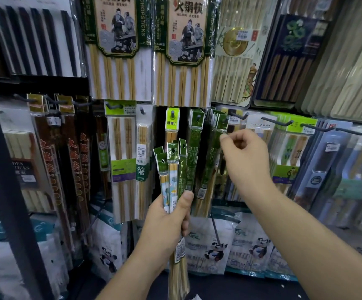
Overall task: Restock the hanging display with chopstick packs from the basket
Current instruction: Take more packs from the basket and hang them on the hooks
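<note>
My left hand (167,219) grips a fanned bundle of narrow green-topped chopstick packs (172,169), held upright in front of the display. My right hand (245,156) is raised to the right of the bundle, thumb and fingertips pinching the top of a green chopstick pack (213,152) that hangs with several like it on a hook (225,120). Another green pack (194,148) hangs on the hook just left of it. The basket is out of view.
Large chopstick packs (182,50) hang in the row above. Dark pegs (277,122) jut out on the right with more packs. Brown packs (67,159) hang at the left beside a dark rack post (9,191). Panda-printed bags (214,250) line the bottom.
</note>
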### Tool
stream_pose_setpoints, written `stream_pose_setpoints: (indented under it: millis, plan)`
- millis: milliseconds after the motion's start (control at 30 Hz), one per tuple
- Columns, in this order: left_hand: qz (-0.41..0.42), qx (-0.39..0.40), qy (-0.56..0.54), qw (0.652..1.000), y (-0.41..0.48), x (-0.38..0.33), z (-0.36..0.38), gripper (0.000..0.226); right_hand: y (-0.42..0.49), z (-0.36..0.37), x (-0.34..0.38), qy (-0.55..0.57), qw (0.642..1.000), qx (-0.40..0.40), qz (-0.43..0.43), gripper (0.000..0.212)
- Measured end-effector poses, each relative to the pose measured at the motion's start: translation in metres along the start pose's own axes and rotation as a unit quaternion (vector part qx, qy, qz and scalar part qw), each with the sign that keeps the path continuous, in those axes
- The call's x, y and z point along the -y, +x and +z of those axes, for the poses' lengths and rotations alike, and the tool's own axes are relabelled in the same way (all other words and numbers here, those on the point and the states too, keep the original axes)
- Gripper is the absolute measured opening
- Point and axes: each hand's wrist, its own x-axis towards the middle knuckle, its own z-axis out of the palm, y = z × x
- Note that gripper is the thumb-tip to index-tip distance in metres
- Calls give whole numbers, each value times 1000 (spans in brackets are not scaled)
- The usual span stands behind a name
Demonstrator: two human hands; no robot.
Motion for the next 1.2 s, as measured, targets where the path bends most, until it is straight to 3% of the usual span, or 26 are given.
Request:
stream_pose_setpoints:
  millis: [67,167,333,467,633,867,1200]
  plan:
    - [2,5,-12,1000,1,1,1,84,-18,1,3,4,995,91,-36,16]
    - [7,16,-27,999,-1,1,5,87,-33,5,7,16,975,220,-33,5]
    - [4,45,-55,997,-3,-4,5,61,-38,8,7,78,968,228,66,16]
    - [14,42,-48,998,-4,-6,7,53,-40,8,6,144,949,252,123,19]
    - [35,12,41,998,-6,-6,7,29,-38,9,7,67,972,208,86,28]
    - [0,5,-5,1000,-3,-4,2,57,4,-5,26,97,988,77,96,36]
    - [-9,10,-12,1000,-3,-4,3,54,21,-6,17,73,993,53,80,35]
